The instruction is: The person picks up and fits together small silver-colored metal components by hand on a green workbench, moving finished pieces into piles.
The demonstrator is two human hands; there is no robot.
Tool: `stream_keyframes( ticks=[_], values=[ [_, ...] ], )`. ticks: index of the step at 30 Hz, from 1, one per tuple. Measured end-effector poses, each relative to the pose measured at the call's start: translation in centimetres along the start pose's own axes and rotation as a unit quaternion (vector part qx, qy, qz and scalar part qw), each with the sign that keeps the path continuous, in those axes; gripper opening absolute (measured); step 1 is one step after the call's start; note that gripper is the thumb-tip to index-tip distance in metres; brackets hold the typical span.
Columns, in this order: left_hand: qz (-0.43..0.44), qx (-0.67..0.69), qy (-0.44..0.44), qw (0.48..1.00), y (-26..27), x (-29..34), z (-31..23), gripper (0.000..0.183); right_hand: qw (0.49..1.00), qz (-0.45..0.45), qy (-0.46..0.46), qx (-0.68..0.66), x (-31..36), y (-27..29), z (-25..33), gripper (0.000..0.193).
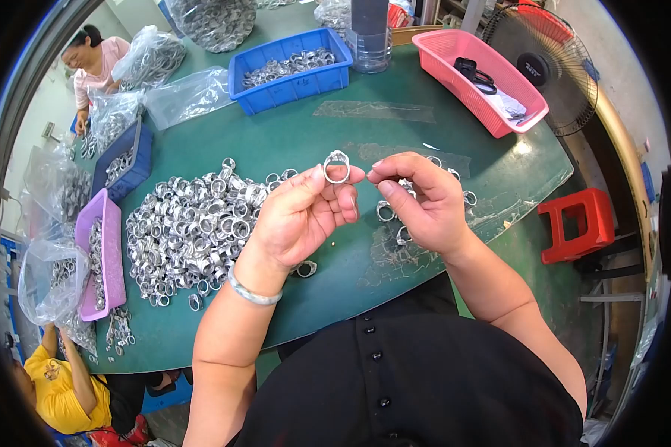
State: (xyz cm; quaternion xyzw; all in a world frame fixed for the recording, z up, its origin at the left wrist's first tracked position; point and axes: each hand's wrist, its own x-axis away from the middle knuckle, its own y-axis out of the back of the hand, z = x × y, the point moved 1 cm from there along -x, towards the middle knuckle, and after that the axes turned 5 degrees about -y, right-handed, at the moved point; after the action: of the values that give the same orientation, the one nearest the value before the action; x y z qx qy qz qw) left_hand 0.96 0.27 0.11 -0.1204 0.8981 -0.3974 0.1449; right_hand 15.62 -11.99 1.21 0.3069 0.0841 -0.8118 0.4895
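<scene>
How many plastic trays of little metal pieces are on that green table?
3 visible: a blue tray toward the far side, a darker blue tray at upper left, a purple tray left of the ring pile. Bags may hide more.

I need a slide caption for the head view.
Left hand holds a silver metal ring above a green table, right hand nearby.

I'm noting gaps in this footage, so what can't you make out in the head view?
All in the head view:
Ring heap, lower layers: covered by rings on top.
Loose rings: partly hidden by the right hand.
Held ring in the left hand, fine detail: too small.
Large clear bag, top: cut off by the upper edge.
</scene>
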Motion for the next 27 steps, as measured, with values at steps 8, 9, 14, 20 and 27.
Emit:
stream_keyframes(
  ticks=[8, 9, 14, 20, 27],
  values=[
    [-0.114, -0.088, 0.004, 0.990, -1.1, -0.1, -1.1, 0.034, 0.997, -0.046, -0.052, 0.039, -0.8, 1.4, -1.0, 0.017],
    [-0.114, -0.088, 0.004, 0.990, -1.1, 0.0, -1.6, 0.034, 0.995, -0.048, -0.080, 0.044, -1.1, 1.7, -1.3, 0.016],
    [-0.120, -0.761, -0.026, 0.637, -0.8, 1.1, -5.8, 0.020, 0.954, 0.041, -0.193, 0.227, -1.9, 3.1, -3.7, 0.016],
    [-0.121, -0.920, 0.018, 0.372, 0.9, 2.8, -8.5, 0.024, 0.891, 0.199, -0.113, 0.393, -2.0, 4.2, -4.8, 0.012],
    [-0.124, -0.918, 0.055, 0.372, 0.1, 2.4, -8.2, 0.030, 0.835, 0.287, -0.159, 0.443, -2.1, 3.8, -5.2, 0.011]
  ],
)
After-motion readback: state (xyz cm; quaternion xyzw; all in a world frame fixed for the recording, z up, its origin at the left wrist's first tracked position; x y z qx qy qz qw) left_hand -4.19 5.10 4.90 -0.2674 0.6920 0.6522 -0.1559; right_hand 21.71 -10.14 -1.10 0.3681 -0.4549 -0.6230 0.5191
